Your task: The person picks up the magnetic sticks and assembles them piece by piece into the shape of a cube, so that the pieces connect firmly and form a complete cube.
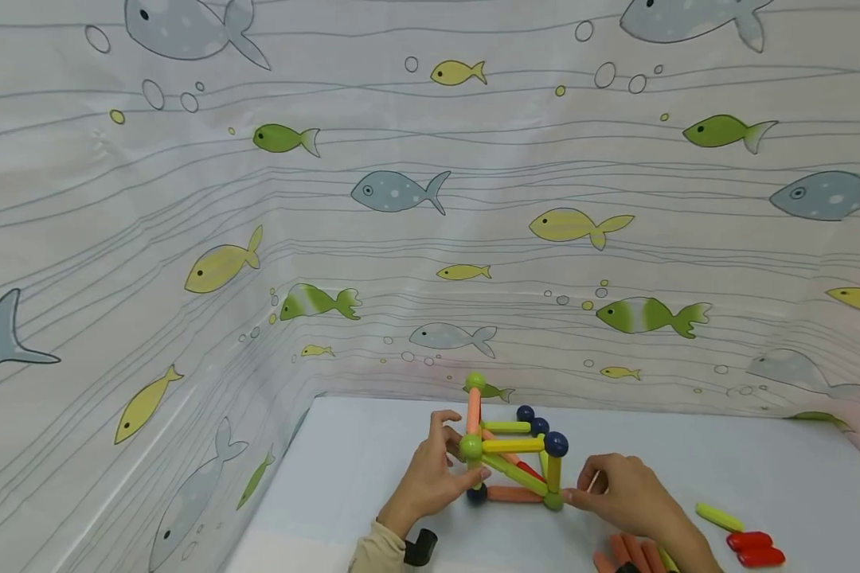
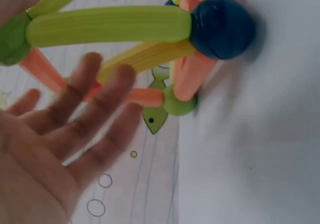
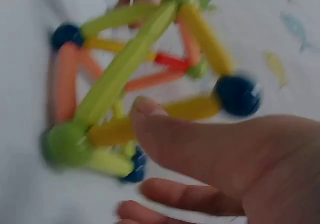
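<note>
A frame of coloured sticks and balls (image 1: 514, 446) stands on the white table, with one orange stick rising to a green ball (image 1: 476, 382). My left hand (image 1: 430, 473) holds its left corner, thumb in front of the upright stick just under a green ball (image 1: 471, 447). The other left fingers (image 2: 102, 116) reach out straight beside the frame. At the lower right corner, my right thumb tip is close to a green ball (image 1: 553, 500); touching or apart, I cannot tell. The right hand (image 1: 619, 493) has loosely bent fingers around a gap. A blue ball (image 3: 237, 95) tops the yellow upright there.
Orange sticks (image 1: 638, 551) lie in a group below the right forearm. A yellow-green stick (image 1: 719, 516) and red sticks (image 1: 756, 549) lie farther right. A fish-patterned sheet (image 1: 401, 263) hangs behind and to the sides of the table (image 1: 330, 461).
</note>
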Motion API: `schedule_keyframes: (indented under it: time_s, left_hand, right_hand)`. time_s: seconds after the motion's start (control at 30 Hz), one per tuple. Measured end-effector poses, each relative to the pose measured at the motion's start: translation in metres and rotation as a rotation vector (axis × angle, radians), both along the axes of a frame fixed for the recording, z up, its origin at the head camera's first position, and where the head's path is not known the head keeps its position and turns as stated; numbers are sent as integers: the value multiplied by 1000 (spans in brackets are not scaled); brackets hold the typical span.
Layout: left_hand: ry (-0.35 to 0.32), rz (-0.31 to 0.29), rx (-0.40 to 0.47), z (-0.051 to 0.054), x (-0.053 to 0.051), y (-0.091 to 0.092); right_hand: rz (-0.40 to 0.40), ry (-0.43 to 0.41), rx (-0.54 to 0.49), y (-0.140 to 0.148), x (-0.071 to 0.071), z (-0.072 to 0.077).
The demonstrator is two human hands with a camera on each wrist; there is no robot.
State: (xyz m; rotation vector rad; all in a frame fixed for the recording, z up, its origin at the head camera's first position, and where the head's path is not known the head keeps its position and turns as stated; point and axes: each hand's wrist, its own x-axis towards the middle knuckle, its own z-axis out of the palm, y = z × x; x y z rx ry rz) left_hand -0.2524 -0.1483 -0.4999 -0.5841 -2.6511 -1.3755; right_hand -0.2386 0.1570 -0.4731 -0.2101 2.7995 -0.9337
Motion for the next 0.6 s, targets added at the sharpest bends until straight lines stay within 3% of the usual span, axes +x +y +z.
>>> schedule_keyframes:
  time_s: [0.2, 0.3, 0.4, 0.6]
  left_hand:
    - [-279, 14, -246, -13, -1, -4]
    - [-298, 12, -344, -18, 0, 0]
    - [-266, 23, -400, -22, -1, 4]
    - [-276, 15, -398, -22, -3, 3]
  right_hand:
    - [211, -11, -185, 17, -29, -43]
    - [321, -12, -261, 12, -33, -56]
    - [352, -16, -274, 7, -32, -59]
    - [384, -42, -244, 4, -30, -61]
